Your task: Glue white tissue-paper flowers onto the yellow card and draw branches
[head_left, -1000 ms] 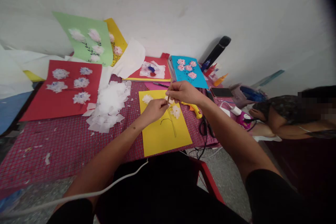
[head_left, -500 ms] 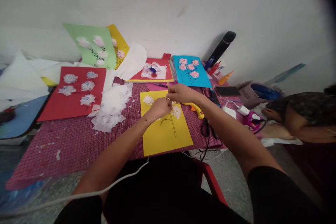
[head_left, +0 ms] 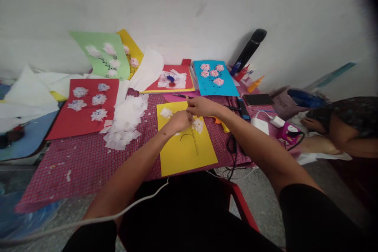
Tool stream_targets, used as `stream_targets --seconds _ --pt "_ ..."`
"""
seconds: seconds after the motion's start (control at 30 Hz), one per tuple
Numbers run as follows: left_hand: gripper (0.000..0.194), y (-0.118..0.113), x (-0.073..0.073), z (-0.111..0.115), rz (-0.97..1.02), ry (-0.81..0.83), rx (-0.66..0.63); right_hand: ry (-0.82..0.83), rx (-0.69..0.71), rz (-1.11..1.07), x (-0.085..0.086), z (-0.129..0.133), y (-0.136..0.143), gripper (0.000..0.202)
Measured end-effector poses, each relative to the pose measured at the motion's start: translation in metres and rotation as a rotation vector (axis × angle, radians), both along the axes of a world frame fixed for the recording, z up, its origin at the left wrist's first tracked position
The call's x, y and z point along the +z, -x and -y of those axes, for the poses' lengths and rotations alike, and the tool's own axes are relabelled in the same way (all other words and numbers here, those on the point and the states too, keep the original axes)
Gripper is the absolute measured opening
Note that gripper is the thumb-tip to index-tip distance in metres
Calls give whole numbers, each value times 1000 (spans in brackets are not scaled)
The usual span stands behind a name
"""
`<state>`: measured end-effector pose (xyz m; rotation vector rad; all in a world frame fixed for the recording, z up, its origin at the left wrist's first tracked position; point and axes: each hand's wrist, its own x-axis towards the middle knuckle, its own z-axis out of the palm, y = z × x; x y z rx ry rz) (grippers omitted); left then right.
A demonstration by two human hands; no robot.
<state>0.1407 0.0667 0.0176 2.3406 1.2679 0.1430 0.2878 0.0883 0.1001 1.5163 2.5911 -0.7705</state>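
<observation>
Right hand (head_left: 201,107): fingers pinched on a thin stick (head_left: 188,103), apparently wooden. Left hand (head_left: 182,121): fingers curled closed just below; its grip is hidden. Both are above the upper part of the yellow paper sheet (head_left: 177,157), which lies on the checked tablecloth (head_left: 85,165) and bears white tissue flowers (head_left: 166,113) and drawn stems. Tissue squares (head_left: 125,114) lie piled beside the sheet.

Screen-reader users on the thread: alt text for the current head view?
Two bare hands meet over a yellow sheet bearing white paper flowers and a drawn stem. A pile of white paper squares lies left.
</observation>
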Motion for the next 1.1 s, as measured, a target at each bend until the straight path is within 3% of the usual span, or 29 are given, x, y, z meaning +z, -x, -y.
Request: stream_targets --seconds 0.67,0.87,1.1 --pt "31 0 10 34 -129 -63 74 -206 129 130 -18 9 2 25" --pt "29 -1 10 34 -146 -73 61 -193 83 103 -16 12 -1 26" --pt "33 1 13 36 -189 -84 30 -217 -22 -114 -12 19 -16 23"
